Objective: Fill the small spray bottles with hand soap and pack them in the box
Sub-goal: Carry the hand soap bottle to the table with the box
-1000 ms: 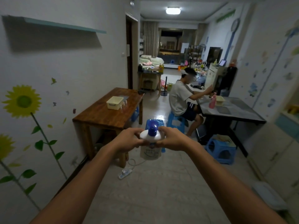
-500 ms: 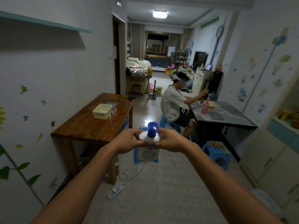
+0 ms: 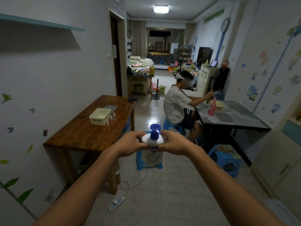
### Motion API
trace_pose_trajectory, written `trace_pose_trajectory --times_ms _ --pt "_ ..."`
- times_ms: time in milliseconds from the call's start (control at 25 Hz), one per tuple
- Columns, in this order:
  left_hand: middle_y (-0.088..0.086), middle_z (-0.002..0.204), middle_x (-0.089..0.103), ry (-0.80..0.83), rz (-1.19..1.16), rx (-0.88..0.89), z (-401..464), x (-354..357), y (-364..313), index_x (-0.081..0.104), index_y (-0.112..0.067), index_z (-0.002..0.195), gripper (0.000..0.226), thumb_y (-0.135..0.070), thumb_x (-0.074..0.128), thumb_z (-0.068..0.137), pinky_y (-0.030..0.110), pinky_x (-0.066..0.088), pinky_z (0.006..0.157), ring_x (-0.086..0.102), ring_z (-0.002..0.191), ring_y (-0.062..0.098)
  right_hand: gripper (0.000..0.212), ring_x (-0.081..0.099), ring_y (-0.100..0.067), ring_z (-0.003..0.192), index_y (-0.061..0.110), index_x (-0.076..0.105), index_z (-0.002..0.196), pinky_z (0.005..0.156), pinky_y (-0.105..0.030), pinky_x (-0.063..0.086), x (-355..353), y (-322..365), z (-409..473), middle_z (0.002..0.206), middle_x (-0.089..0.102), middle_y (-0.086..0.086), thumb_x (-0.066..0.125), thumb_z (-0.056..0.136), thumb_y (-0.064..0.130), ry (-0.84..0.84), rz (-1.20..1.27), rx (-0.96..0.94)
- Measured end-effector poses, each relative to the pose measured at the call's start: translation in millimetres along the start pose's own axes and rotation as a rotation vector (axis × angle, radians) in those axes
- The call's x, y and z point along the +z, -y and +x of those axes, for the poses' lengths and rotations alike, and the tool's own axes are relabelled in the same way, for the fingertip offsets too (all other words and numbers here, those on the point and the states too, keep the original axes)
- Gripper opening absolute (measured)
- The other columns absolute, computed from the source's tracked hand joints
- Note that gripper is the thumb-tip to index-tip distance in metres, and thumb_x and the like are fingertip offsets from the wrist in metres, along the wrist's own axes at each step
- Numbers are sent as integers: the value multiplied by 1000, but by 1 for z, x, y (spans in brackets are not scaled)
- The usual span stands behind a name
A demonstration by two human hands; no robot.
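I hold a white hand soap bottle (image 3: 152, 156) with a blue flip cap (image 3: 154, 129) out in front of me at chest height. My left hand (image 3: 130, 144) grips its left shoulder and my right hand (image 3: 175, 144) grips its right shoulder. The cap's lid stands flipped up. On the wooden table (image 3: 84, 136) ahead to the left sits a cream plastic box (image 3: 99, 116). Beside the box stand several small spray bottles (image 3: 111, 119), upright.
A blue stool (image 3: 149, 165) stands on the tiled floor just past the bottle. A power strip (image 3: 116, 202) and cable lie near the table leg. A seated person (image 3: 178, 105) works at a dark table (image 3: 231, 118) on the right. Another blue stool (image 3: 225, 158) sits under it.
I have walked forward: the wooden table, box and stool are nearer and larger. Both hands keep the same hold on the soap bottle.
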State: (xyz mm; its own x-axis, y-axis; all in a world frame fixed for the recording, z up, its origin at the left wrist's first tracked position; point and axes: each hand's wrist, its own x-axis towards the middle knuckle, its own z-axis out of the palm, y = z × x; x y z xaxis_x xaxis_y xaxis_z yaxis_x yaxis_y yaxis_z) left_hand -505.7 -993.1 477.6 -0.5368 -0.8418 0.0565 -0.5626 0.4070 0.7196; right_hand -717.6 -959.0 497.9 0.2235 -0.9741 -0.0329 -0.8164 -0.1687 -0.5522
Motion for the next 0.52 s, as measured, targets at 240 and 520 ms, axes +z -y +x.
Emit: trace_pose_trajectory --times_ms 240,520 --pt "-13 97 67 0 35 -16 97 4 5 62 -34 115 37 -42 71 81 23 53 68 63 82 4 58 61 -11 92 31 55 114 77 -30 53 -33 -70 75 104 63 6 73 63 49 17 78 -28" --pt "-11 101 68 -8 65 -35 199 -6 17 60 -36 117 40 -46 70 80 34 58 76 65 85 8 57 60 -10 91 32 55 116 70 -25 49 -75 -122 161 105 64 6 76 65 46 17 95 -64"
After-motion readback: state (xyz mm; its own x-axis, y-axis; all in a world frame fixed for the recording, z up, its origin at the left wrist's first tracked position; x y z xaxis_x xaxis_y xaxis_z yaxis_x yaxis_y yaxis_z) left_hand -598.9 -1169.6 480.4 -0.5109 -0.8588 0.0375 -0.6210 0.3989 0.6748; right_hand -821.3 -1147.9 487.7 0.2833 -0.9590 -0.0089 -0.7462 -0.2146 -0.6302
